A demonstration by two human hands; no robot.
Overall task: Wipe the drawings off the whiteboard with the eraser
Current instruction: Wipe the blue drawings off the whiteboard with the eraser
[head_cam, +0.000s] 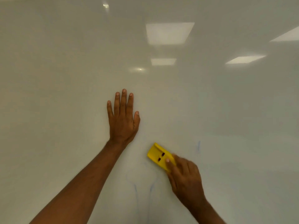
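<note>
A glossy whiteboard [64, 78] fills the whole view. My right hand [184, 177] grips the lower end of a yellow eraser [157, 155] and presses it flat on the board at lower centre-right; the hand is blurred. My left hand [123, 117] lies flat on the board with fingers spread, up and to the left of the eraser, holding nothing. Faint blue drawing lines [136, 193] run down the board below the eraser, between my two forearms. A short blue mark [198, 146] sits to the right of the eraser.
Reflections of ceiling light panels [169, 32] show on the upper right of the board. No board edge or tray is in view.
</note>
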